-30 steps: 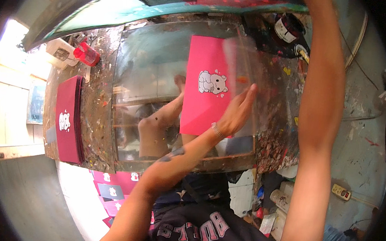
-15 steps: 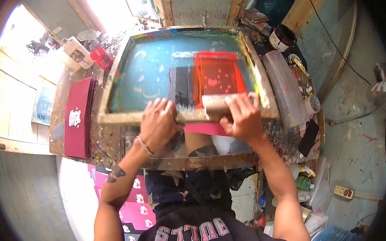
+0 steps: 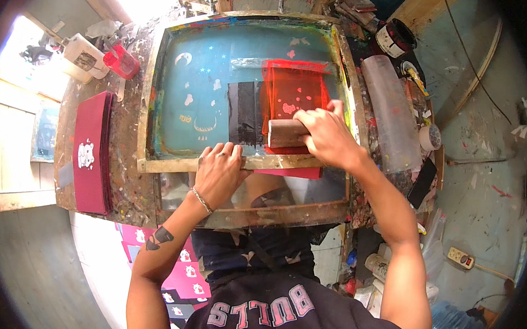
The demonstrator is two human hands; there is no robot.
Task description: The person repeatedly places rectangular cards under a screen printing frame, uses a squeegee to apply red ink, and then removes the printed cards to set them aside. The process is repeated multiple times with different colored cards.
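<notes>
A screen-printing frame [image 3: 248, 163] with wooden bars and blue-green mesh [image 3: 207, 105] spans the table before me. Curled over its near bar is my left hand [image 3: 220, 168], closed on the wood. My right hand [image 3: 332, 135] grips a squeegee [image 3: 288, 133] with a brown wooden handle, standing on the near end of a red-inked patch [image 3: 297, 86]. Small motifs show through the red ink. Black tape [image 3: 242, 107] runs along the left of this patch. A pink sheet [image 3: 302, 172] sticks out from under the near bar; the rest of it is hidden.
A stack of maroon sheets [image 3: 91, 185] lies left of the frame, with a red cup [image 3: 123, 63] and a white jug [image 3: 83, 54] behind. To the right are a clear plastic roll [image 3: 391, 111] and an ink tub [image 3: 395, 38]. Printed sheets [image 3: 191, 270] lie below the table.
The near bar, earlier also under my right hand, is now held only by my left. My right hand has brought the squeegee from the bar onto the red patch.
</notes>
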